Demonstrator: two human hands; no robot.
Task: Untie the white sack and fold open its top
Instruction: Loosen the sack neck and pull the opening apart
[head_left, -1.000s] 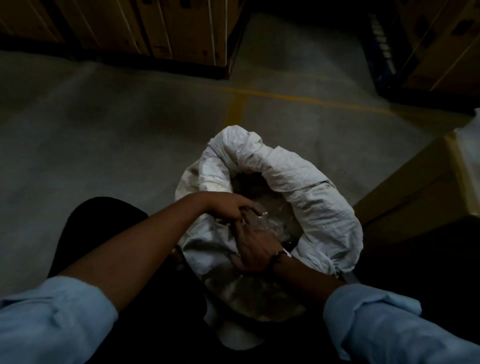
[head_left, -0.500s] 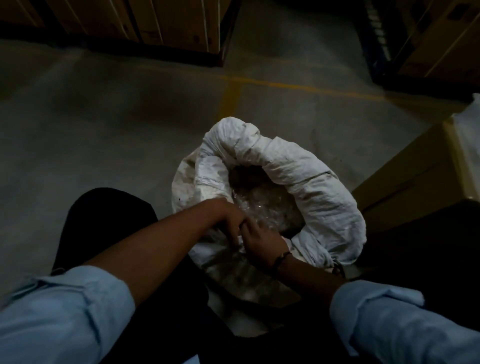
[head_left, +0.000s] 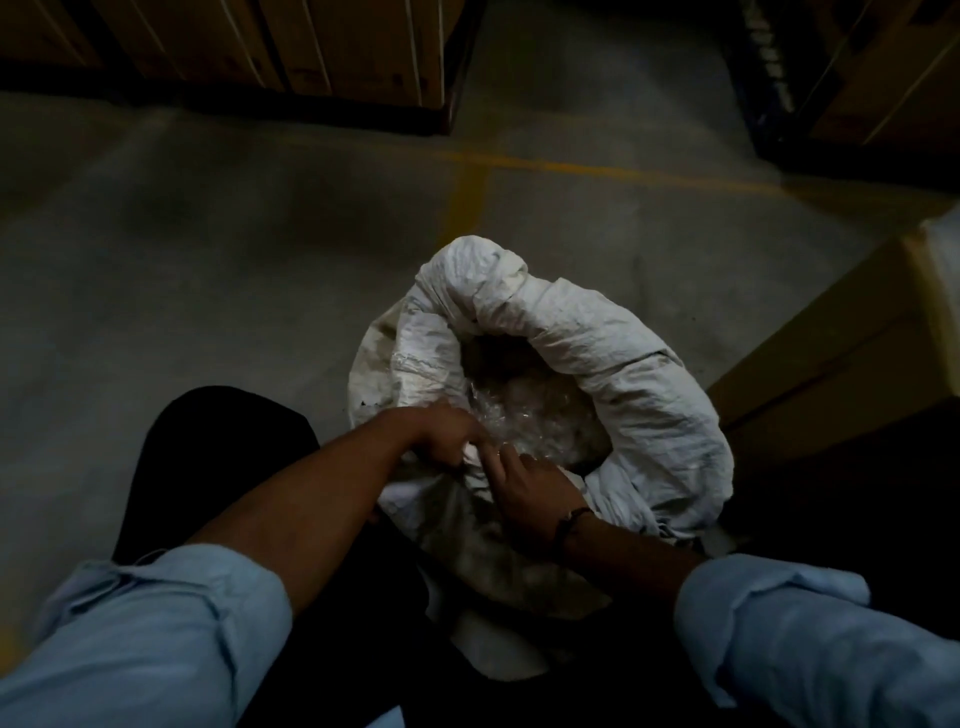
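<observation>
The white woven sack (head_left: 634, 374) stands on the floor in front of me, its mouth wide and its far and right rim rolled outward into a thick cuff. A crinkled clear plastic liner (head_left: 540, 421) shows inside. My left hand (head_left: 441, 434) pinches the near rim of the sack, fingers closed on the white fabric. My right hand (head_left: 530, 493) lies just beside it on the same near edge, fingers curled into the fabric and liner. What the fingertips hold exactly is hidden in the dim light.
A cardboard box (head_left: 852, 343) stands close to the sack on the right. Stacked cartons (head_left: 322, 47) line the far side, with more cartons (head_left: 883, 67) at the back right. A yellow floor line (head_left: 597, 169) crosses the concrete. My dark trouser leg (head_left: 218, 467) is at the left.
Both hands have drawn back from inside the sack's mouth to its near rim. The view has shifted slightly, and more of the plastic liner now shows.
</observation>
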